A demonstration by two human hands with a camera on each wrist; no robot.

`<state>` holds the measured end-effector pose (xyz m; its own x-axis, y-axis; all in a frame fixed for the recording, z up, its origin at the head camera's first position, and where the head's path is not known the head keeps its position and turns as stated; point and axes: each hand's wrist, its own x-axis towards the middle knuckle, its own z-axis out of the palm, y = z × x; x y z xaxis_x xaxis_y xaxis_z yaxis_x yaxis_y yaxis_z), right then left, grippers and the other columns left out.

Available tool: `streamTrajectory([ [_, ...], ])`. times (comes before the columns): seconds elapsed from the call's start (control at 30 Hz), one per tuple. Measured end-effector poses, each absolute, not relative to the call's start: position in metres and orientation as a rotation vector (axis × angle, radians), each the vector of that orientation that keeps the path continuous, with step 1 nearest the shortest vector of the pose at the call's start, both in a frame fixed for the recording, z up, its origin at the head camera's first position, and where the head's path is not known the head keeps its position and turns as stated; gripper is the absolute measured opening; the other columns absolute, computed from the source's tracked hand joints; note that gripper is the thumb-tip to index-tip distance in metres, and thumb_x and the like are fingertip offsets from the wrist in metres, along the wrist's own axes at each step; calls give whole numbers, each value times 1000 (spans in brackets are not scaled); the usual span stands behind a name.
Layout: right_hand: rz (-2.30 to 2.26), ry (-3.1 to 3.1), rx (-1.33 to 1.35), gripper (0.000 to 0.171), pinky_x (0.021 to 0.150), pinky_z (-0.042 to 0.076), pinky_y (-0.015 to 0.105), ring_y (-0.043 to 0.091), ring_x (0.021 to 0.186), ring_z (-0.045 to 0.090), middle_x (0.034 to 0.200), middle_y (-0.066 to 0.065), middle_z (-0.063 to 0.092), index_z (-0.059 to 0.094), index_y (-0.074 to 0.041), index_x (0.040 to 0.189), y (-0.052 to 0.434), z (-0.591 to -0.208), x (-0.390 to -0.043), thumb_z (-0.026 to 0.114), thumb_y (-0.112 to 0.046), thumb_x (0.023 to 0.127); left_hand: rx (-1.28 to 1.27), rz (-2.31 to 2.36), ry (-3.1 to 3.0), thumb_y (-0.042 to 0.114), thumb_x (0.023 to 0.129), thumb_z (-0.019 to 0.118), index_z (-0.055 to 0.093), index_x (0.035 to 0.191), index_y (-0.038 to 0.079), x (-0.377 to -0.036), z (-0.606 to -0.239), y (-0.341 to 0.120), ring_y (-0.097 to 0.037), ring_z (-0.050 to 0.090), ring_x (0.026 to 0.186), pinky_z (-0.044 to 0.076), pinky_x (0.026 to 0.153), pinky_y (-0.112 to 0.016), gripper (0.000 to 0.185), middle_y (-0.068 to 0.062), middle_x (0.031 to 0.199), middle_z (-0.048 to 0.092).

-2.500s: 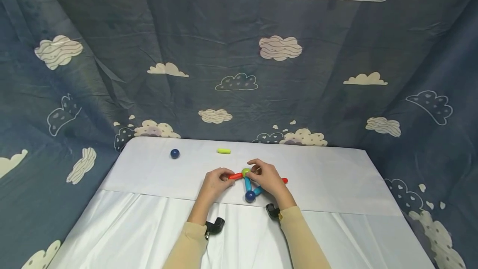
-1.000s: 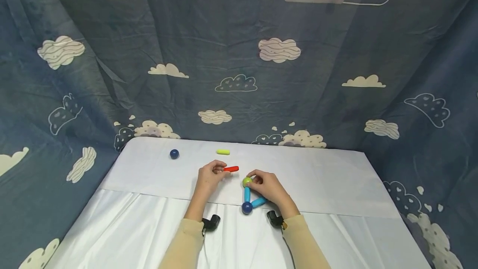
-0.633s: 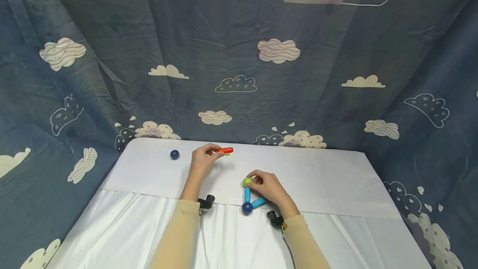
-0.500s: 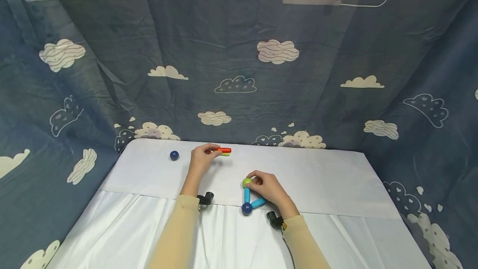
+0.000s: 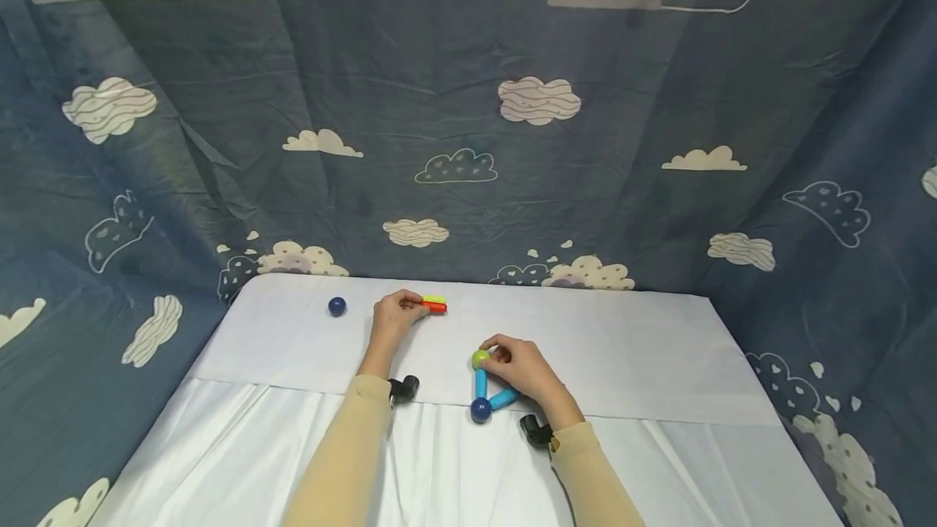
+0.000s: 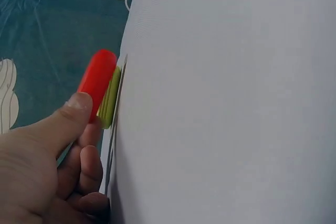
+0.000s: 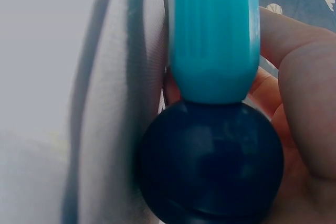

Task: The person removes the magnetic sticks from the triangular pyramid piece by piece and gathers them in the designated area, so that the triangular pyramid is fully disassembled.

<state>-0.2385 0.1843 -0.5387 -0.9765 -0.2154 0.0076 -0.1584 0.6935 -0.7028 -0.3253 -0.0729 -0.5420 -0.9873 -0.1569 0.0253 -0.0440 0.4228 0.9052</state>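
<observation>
Currently the left hand [image 5: 391, 317] pinches the red rod [image 5: 435, 307] by its near end, against the yellow-green rod [image 5: 435, 298] just beyond the fingertips; it appears light, rigid and smooth, so mid-length grip likely controls best.

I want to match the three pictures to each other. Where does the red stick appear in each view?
Head: the red stick lies far on the white tablecloth, against the yellow-green stick, pinched by the left hand.
Left wrist: upper left, beside the thumb.
Right wrist: not in it.
Shared landmark: the yellow-green stick beside it.
</observation>
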Motion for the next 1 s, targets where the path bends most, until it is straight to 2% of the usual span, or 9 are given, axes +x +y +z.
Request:
streamTrajectory([
  [0.37, -1181, 2799, -288, 25, 73, 45, 31, 13, 77, 55, 84, -5, 64, 76, -20, 116, 184, -536, -237, 80, -33, 95, 197, -1549, -2585, 11, 90, 85, 79, 104, 5, -331, -548, -72, -21, 66, 85, 55, 81, -35, 16, -13, 99, 77],
  [0.73, -1160, 2804, -290, 25, 74, 45, 31, 13, 77, 55, 84, -5, 65, 76, -20, 116, 182, -535, -237, 80, -33, 95, 193, -1546, -2559, 6, 89, 84, 77, 104, 3, -327, -547, -70, -24, 67, 87, 56, 84, -39, 17, -15, 99, 77],
  [0.87, -1152, 2812, -293, 25, 74, 46, 31, 12, 78, 56, 85, -5, 65, 76, -20, 116, 182, -535, -237, 79, -32, 95, 193, -1552, -2542, 6, 88, 84, 77, 105, 3, -325, -546, -71, -22, 67, 86, 56, 84, -37, 19, -13, 97, 76],
  [1.0, -1162, 2810, -299, 25, 74, 45, 31, 13, 77, 55, 85, -5, 65, 76, -19, 116, 182, -535, -237, 80, -32, 95, 171, -1573, -2515, 6, 88, 84, 76, 106, 3, -320, -544, -73, -21, 66, 85, 54, 79, -31, 20, -12, 97, 75],
])
